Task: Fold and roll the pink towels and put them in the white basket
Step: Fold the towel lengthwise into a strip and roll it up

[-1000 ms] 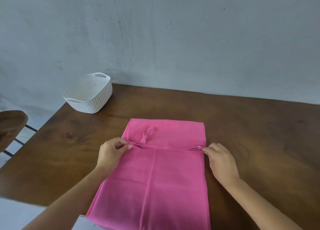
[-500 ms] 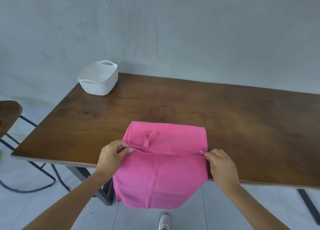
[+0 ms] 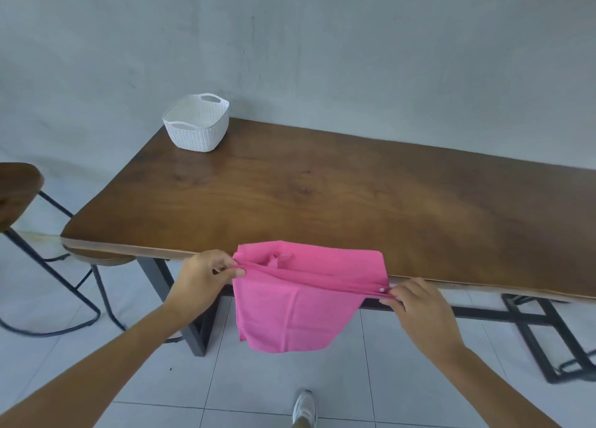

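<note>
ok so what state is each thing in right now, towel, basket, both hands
pink towel, partly folded; far part lies on the table edge, the rest hangs off it
white basket, upright at the table's far left corner, no towel visible in it
left hand, pinching the towel's left edge at the fold
right hand, pinching the towel's right edge at the fold

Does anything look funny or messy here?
Yes: the pink towel droops off the near edge of the table, only its top strip resting on the wood. The left hand and right hand pinch its fold.
</note>
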Demonstrator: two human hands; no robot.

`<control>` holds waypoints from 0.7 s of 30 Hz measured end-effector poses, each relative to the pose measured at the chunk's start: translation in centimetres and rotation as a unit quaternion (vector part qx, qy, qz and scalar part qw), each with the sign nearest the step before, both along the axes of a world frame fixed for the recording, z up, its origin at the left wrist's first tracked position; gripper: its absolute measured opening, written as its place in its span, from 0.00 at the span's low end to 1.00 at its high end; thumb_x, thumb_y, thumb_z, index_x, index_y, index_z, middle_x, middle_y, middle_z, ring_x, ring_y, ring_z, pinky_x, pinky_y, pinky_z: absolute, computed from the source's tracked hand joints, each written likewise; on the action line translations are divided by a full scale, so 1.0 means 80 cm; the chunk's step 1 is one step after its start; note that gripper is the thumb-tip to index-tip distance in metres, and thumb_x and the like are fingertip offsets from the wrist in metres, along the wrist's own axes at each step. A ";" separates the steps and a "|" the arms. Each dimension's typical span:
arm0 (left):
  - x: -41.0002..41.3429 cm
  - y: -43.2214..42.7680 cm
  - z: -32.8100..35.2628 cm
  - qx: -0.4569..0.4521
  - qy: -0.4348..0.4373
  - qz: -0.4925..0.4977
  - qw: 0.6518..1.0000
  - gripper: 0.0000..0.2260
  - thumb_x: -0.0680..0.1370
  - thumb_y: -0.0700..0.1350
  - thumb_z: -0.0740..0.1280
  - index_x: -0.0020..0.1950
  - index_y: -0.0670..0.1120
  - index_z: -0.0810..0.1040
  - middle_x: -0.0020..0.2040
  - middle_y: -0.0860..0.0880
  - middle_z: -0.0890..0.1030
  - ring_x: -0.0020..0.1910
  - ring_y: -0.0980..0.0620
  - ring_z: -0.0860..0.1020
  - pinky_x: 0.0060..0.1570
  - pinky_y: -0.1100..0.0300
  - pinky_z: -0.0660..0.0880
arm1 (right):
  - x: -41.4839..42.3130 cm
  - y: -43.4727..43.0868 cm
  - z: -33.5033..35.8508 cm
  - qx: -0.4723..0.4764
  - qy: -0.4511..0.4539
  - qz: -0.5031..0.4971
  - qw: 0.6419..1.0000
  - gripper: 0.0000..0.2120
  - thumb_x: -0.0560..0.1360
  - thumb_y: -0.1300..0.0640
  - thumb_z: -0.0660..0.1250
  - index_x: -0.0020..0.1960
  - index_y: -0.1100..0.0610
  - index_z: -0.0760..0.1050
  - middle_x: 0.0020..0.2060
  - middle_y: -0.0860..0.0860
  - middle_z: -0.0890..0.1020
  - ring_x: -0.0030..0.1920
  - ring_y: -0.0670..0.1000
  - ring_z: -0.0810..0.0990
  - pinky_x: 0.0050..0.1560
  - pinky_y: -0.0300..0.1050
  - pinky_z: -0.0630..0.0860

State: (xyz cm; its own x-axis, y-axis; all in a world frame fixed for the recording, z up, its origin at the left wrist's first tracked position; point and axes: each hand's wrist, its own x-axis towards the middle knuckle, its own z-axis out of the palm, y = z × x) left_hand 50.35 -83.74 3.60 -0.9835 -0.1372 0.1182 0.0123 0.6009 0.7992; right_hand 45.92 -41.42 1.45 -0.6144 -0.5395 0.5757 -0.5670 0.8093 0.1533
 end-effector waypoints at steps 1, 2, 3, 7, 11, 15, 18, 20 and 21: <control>0.000 -0.002 0.007 -0.001 0.014 0.005 1.000 0.09 0.73 0.44 0.78 0.36 0.53 0.83 0.40 0.61 0.84 0.44 0.58 0.81 0.47 0.68 0.74 | 0.003 -0.001 0.005 -0.008 -0.007 -0.010 1.000 0.17 0.79 0.50 0.63 0.37 0.57 0.81 0.34 0.48 0.80 0.36 0.54 0.79 0.43 0.46 0.70; 0.000 -0.003 0.014 -0.004 0.031 0.010 0.999 0.10 0.73 0.43 0.78 0.35 0.54 0.82 0.40 0.61 0.83 0.44 0.59 0.80 0.46 0.72 0.72 | 0.005 -0.003 0.013 -0.025 -0.018 -0.020 0.999 0.17 0.80 0.50 0.61 0.38 0.57 0.81 0.34 0.48 0.80 0.36 0.55 0.79 0.42 0.47 0.70; -0.001 -0.005 0.022 -0.008 0.045 0.016 0.999 0.11 0.73 0.42 0.78 0.35 0.54 0.82 0.41 0.62 0.83 0.44 0.60 0.80 0.44 0.75 0.70 | 0.004 -0.003 0.022 -0.040 -0.026 -0.026 0.999 0.17 0.80 0.50 0.61 0.38 0.57 0.80 0.35 0.49 0.79 0.36 0.55 0.79 0.41 0.48 0.70; -0.007 -0.007 0.040 -0.030 0.054 0.011 0.998 0.11 0.72 0.43 0.79 0.34 0.54 0.82 0.42 0.66 0.82 0.45 0.64 0.80 0.45 0.74 0.71 | -0.007 -0.006 0.068 -0.045 -0.043 -0.026 0.998 0.17 0.78 0.47 0.62 0.37 0.55 0.78 0.34 0.47 0.79 0.37 0.52 0.77 0.41 0.47 0.68; -0.007 0.000 0.048 -0.024 0.058 0.008 0.998 0.09 0.72 0.45 0.79 0.35 0.55 0.82 0.41 0.65 0.83 0.44 0.63 0.80 0.46 0.73 0.73 | -0.004 -0.003 0.091 -0.066 -0.122 -0.078 0.987 0.13 0.76 0.49 0.72 0.36 0.54 0.78 0.34 0.45 0.79 0.38 0.50 0.77 0.39 0.45 0.71; -0.006 0.011 0.055 -0.021 0.066 -0.009 0.998 0.08 0.72 0.47 0.79 0.36 0.54 0.82 0.41 0.63 0.83 0.43 0.60 0.81 0.47 0.65 0.76 | 0.000 0.006 0.101 -0.082 -0.218 -0.129 0.964 0.13 0.73 0.43 0.74 0.37 0.51 0.78 0.35 0.41 0.77 0.39 0.45 0.74 0.38 0.37 0.65; -0.004 0.022 0.058 -0.013 0.074 -0.011 0.997 0.08 0.71 0.46 0.80 0.36 0.53 0.82 0.41 0.63 0.83 0.44 0.60 0.81 0.44 0.71 0.74 | 0.007 0.009 0.102 -0.097 -0.236 -0.143 0.956 0.13 0.74 0.45 0.74 0.37 0.50 0.77 0.35 0.41 0.77 0.39 0.43 0.74 0.38 0.33 0.65; -0.005 0.026 0.057 -0.005 0.076 -0.005 0.997 0.08 0.71 0.46 0.80 0.36 0.52 0.82 0.41 0.63 0.83 0.44 0.60 0.81 0.45 0.72 0.73 | 0.010 0.009 0.103 -0.114 -0.257 -0.155 0.947 0.12 0.75 0.47 0.74 0.37 0.49 0.76 0.36 0.42 0.78 0.40 0.42 0.75 0.39 0.37 0.68; -0.005 0.028 0.057 0.000 0.075 -0.003 0.997 0.08 0.71 0.46 0.80 0.36 0.51 0.82 0.41 0.62 0.83 0.44 0.60 0.81 0.46 0.72 0.73 | 0.010 0.009 0.102 -0.129 -0.264 -0.159 0.943 0.12 0.75 0.47 0.74 0.37 0.48 0.75 0.36 0.41 0.78 0.41 0.42 0.76 0.39 0.39 0.70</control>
